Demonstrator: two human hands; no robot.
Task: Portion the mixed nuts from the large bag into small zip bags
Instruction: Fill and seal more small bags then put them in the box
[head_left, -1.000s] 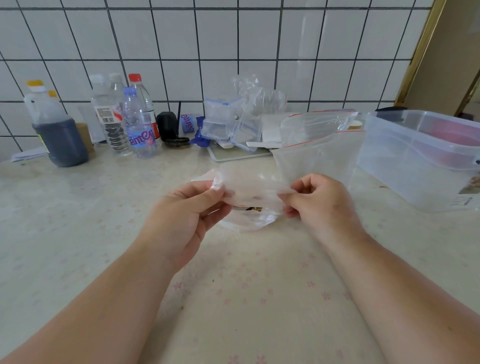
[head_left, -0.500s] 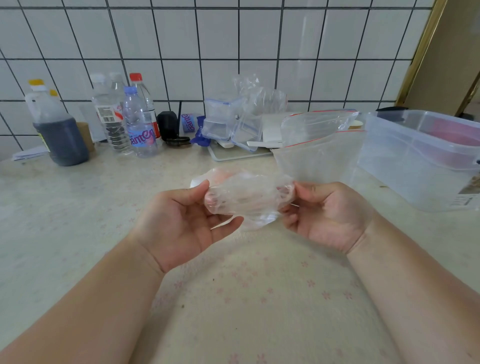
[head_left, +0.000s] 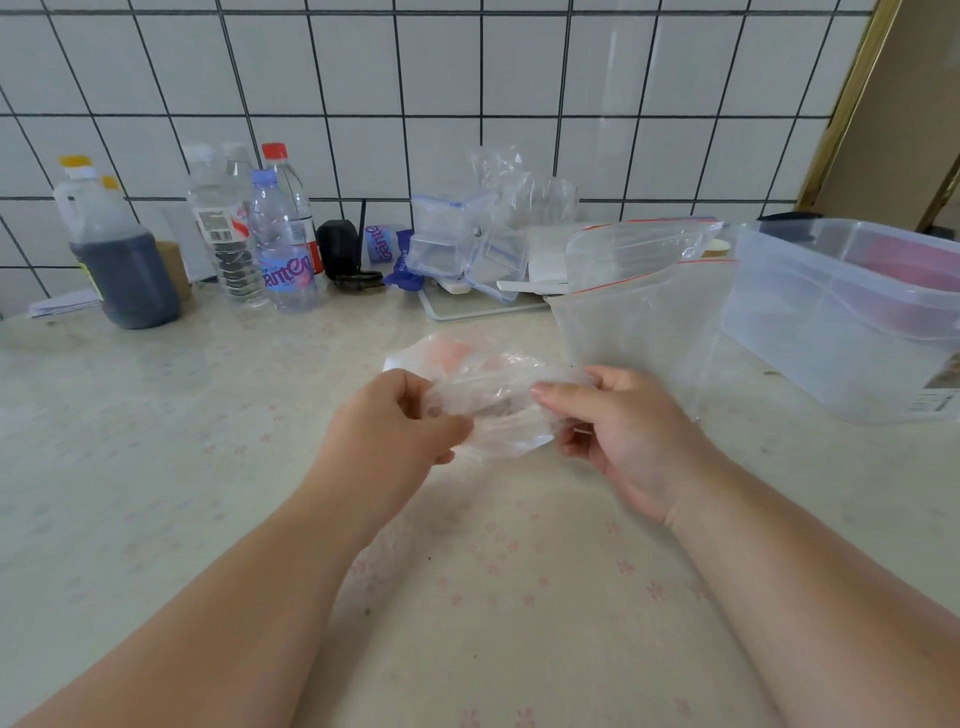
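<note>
Head view shows both forearms reaching forward over the counter, the hands meeting at its middle. The left hand, knuckles up and fingers curled, pinches the left end of a crumpled clear small bag. The right hand, palm turned inward, grips the bag's right end between thumb and curled fingers. Just behind stand red-edged zip bags, touching a clear tub.

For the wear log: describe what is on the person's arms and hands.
Both forearms are bare up to the frame edge, with no sleeves in view. The left hand and right hand wear no gloves; no rings, watch or bracelets show. Fingernails look short and unpainted.
</note>
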